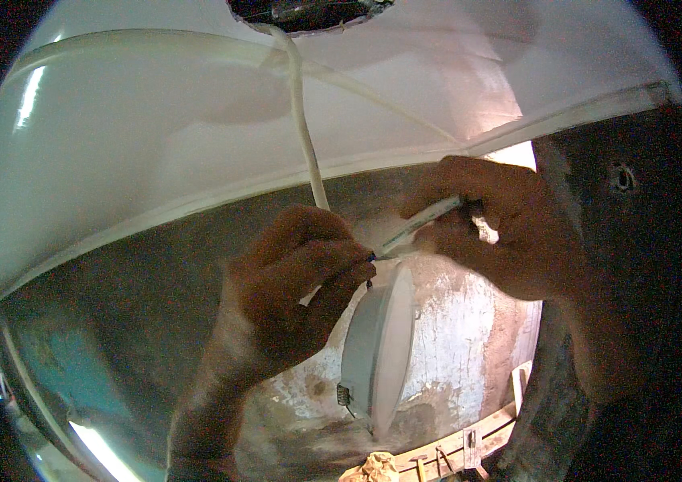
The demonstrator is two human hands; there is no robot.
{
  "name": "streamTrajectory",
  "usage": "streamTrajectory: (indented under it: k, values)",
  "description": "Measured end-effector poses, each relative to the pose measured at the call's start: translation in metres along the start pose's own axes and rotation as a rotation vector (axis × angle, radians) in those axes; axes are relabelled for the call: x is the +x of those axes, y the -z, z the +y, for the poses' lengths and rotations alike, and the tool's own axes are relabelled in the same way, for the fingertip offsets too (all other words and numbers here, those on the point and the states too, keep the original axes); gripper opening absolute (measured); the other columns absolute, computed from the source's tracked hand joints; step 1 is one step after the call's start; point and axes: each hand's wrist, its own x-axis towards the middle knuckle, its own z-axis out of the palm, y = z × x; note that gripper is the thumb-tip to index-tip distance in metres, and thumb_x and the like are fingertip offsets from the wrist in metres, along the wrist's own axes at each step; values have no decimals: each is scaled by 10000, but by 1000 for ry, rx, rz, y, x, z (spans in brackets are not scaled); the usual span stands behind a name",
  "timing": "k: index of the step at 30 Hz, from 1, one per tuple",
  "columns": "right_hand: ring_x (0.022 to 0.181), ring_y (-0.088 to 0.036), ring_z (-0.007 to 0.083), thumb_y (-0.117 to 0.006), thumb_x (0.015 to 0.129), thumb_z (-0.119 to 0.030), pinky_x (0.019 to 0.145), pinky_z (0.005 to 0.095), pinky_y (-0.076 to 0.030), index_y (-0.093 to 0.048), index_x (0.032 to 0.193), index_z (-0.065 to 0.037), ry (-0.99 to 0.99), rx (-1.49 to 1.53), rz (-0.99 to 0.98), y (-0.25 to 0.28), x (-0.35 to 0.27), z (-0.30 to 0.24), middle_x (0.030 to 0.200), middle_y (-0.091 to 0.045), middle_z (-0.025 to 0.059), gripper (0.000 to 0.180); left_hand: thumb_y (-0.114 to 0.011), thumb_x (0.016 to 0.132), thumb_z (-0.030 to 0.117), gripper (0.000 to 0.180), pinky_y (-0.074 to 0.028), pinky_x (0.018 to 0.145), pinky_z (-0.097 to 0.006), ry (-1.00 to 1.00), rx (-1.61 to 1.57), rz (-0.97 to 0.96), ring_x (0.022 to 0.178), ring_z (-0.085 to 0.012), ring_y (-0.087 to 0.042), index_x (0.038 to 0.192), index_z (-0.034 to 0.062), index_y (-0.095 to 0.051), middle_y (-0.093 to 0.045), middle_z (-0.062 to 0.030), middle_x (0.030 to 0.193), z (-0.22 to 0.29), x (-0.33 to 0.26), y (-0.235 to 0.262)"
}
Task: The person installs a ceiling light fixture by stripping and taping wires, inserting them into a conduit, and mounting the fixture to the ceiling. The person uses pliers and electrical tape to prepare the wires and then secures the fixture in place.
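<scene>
wires joined under the ceiling hole

the left hand (pixel 293 281) pinches the white cable (pixel 306 136) hanging from the ceiling hole (pixel 309 12), fingers clamped on its end. the right hand (pixel 501 225) grips a second white lead (pixel 421 221), fingers closed round it. the round light fitting (pixel 377 353) dangles just below; it could drop if either grip slackens, straining the bare wire ends

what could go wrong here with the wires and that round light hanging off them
1. The round light fixture hangs edge-on below the left hand, apparently carried only by its lead; it may drop or strain the joint.
2. Both hands pinch close to the wire ends; if the white cable from the ceiling hole is live, a shock is possible.
3. The right hand grips the sheathed cable near its end, so it could slip out.
</scene>
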Motion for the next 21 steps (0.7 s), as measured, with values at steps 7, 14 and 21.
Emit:
streamTrajectory:
  k: [7, 14, 21]
  values:
    - [635, -562, 189, -657, 888, -204, 587, 316, -435, -663, 871, -18, 120, -86, 7, 9, -2, 12, 724, -610, 73, 187, -771, 724, 13, 146, -546, 631, -327, -45, 50, 29, 741, -246, -663, 834, 29, -676, -635, -133, 850, 4, 4, -6]
    - [669, -605, 178, -571, 945, -230, 609, 311, -473, -635, 830, -7, 35, -133, -92, 10, -3, 10, 702, -602, 81, 259, -779, 725, 19, 155, -544, 614, -321, -42, 24, 73, 740, -244, -670, 845, 21, -681, -647, -146, 863, 6, 4, -11]
    - [764, -623, 168, -548, 947, -286, 714, 285, -497, -685, 973, -48, -220, 126, 583, 8, -8, 26, 870, -671, 60, 276, -762, 753, 41, 145, -543, 663, -347, -181, 197, 204, 795, -281, -659, 872, 22, -682, -656, -153, 863, -1, 31, -18]
